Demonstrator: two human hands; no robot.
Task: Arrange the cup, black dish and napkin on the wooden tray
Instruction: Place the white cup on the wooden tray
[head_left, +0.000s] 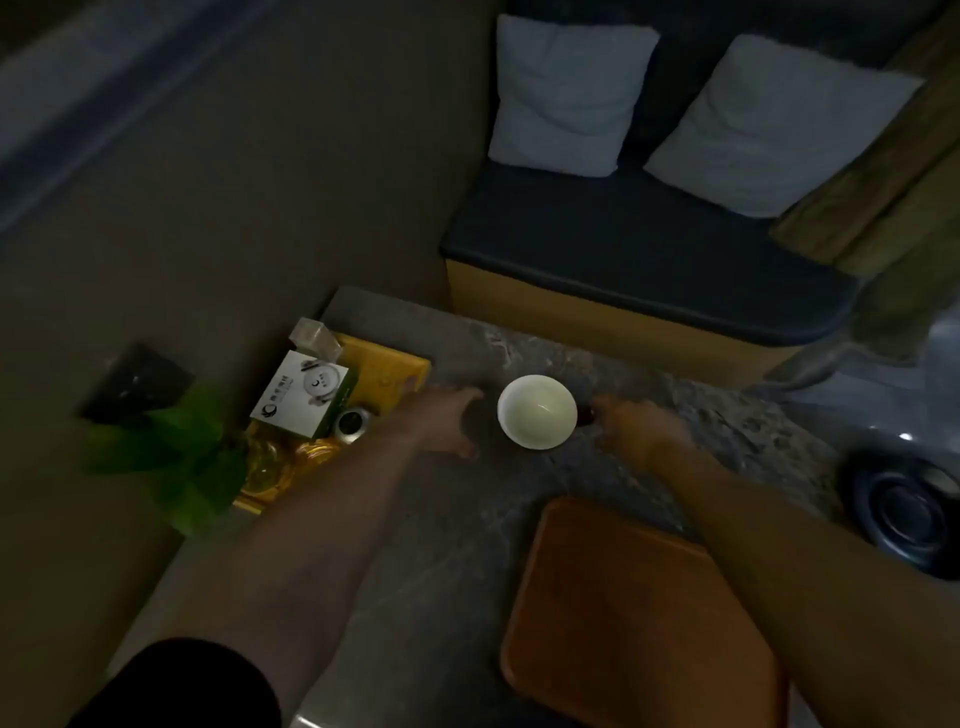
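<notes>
White cup (537, 411) sits upright on the stone table (727, 415), past the wooden tray (639, 618), well apart from it. Cup looks empty, pale inside. A dark shape under and around the cup, showing at its left and right, is likely the black dish (480, 418), too dim to be sure. Napkin not made out anywhere.

Left hand (452, 423) lies just left of the cup, right hand (631, 423) just right, both with fingers spread and gripping nothing. Judging by that flanking, they're set to lift cup and dish together from both sides. Fingertip contact with the dish: cannot tell.

Tray is nearest the person, bare, nothing on it, so no task item is placed yet.

Further left, a yellow tray (384, 369) holds a white box (304, 392), a small tin (352, 423) and glassware; green plant (171, 462) beside it. Bench with two cushions (566, 98) beyond the table.
</notes>
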